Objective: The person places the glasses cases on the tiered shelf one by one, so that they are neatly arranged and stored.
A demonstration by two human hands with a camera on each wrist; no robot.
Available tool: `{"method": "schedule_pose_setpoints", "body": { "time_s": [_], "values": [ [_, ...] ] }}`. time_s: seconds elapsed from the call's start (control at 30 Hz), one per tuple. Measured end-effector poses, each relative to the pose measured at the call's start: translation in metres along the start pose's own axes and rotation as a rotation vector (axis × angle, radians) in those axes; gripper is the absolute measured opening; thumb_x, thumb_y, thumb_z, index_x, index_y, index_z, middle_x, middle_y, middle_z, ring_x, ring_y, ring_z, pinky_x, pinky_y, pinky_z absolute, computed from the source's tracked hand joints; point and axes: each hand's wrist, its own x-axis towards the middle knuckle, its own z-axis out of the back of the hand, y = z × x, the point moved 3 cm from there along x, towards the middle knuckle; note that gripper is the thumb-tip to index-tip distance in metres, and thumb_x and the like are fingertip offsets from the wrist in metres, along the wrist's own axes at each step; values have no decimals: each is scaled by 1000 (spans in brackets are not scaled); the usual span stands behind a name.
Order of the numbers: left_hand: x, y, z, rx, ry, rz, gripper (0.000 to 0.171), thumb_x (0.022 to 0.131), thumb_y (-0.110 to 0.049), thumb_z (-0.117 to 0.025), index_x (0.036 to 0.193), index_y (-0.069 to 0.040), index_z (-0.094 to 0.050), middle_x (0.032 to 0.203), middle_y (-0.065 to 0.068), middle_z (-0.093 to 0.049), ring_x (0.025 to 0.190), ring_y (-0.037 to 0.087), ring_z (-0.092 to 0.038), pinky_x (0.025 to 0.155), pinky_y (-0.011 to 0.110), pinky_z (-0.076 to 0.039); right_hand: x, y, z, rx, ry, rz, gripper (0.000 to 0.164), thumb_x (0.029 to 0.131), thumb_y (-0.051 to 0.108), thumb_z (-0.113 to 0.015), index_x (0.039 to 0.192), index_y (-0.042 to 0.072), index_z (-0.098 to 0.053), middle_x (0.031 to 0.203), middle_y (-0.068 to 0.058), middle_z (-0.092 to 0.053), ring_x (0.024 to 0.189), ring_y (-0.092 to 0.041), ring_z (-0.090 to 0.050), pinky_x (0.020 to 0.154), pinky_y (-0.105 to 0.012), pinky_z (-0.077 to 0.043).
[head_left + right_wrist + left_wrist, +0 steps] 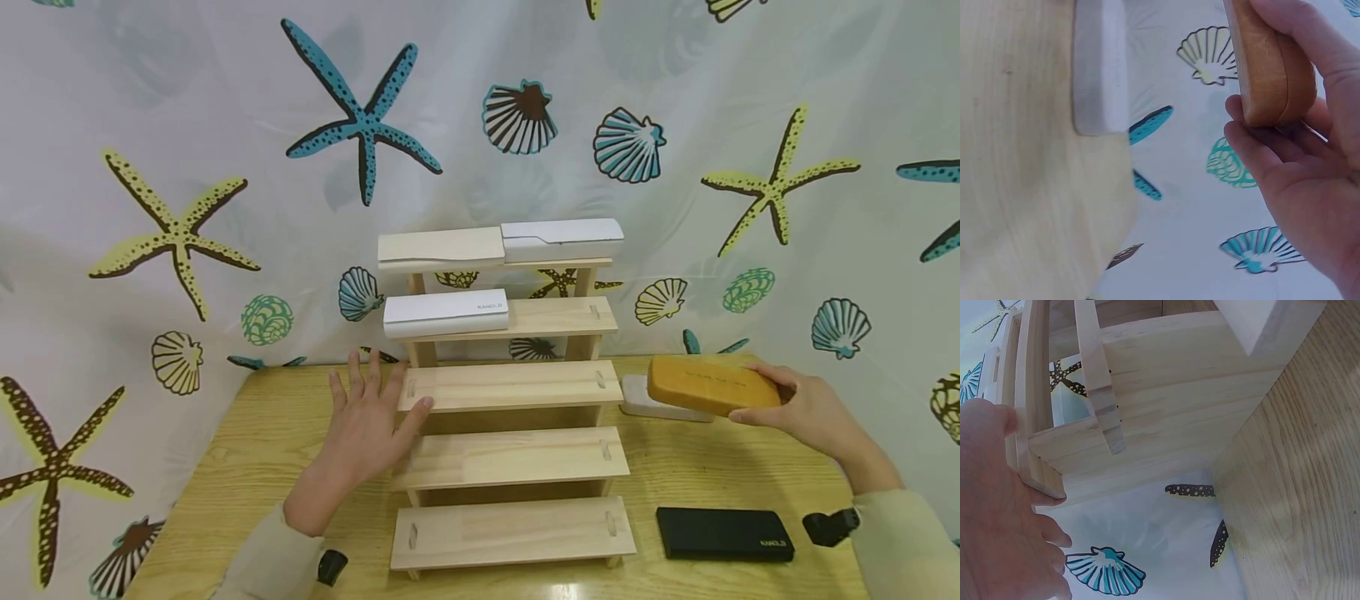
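Orange case (lettered) juts leftward from the right hand gripping its end

Partly covered, cropped or unreadable
The oblong orange leather-look case covers part of the pale grey oblong case in the head view; the right wrist view's top edge cuts off both, and the orange one's lettering is too faint to read. The left wrist view's left edge crops the left hand.
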Motion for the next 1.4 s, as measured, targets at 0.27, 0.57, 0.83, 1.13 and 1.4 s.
{"method": "schedule_pose_setpoints", "body": {
  "time_s": [0.27, 0.57, 0.83, 1.13, 1.4],
  "values": [
    [0, 1, 0, 3, -1, 0, 81, 108, -59, -41, 162, 1, -35, 171, 37, -8, 158, 58, 8, 121, 80, 6, 6, 29, 22, -7, -31, 30, 88, 88, 45, -86, 157, 6, -48, 144, -25, -60, 97, -9, -62, 76, -20, -53],
    [1, 2, 0, 19, 6, 0, 82, 108, -60, -40, 163, 1, -33, 171, 37, -6, 158, 58, 9, 121, 80, 4, 18, 53, 37, 5, -44, 23, 91, 88, 47, -85, 161, 12, -44, 152, -26, -55, 99, 0, -59, 77, -16, -52],
    [1, 2, 0, 32, 7, -5, 82, 109, -60, -39, 164, 1, -32, 171, 37, -5, 159, 58, 8, 121, 80, 3, 27, 81, 44, 40, -48, 51, 94, 88, 45, -86, 163, 11, -40, 152, -26, -54, 101, 2, -58, 77, -16, -53],
    [1, 2, 0, 37, 2, -5, 83, 109, -60, -38, 163, 2, -33, 171, 36, -6, 159, 57, 8, 122, 79, 3, 45, 111, 43, 24, -26, 82, 93, 87, 47, -86, 163, 15, -42, 152, -21, -56, 114, -25, -60, 79, -20, -51],
    [0, 1, 1, 45, -2, -7, 82, 109, -60, -39, 162, 2, -34, 171, 37, -7, 159, 58, 7, 122, 79, 2, 61, 130, 32, 1, -20, 145, 89, 85, 48, -88, 159, 17, -49, 141, -16, -64, 109, -26, -62, 78, -25, -51]
  ]
}}
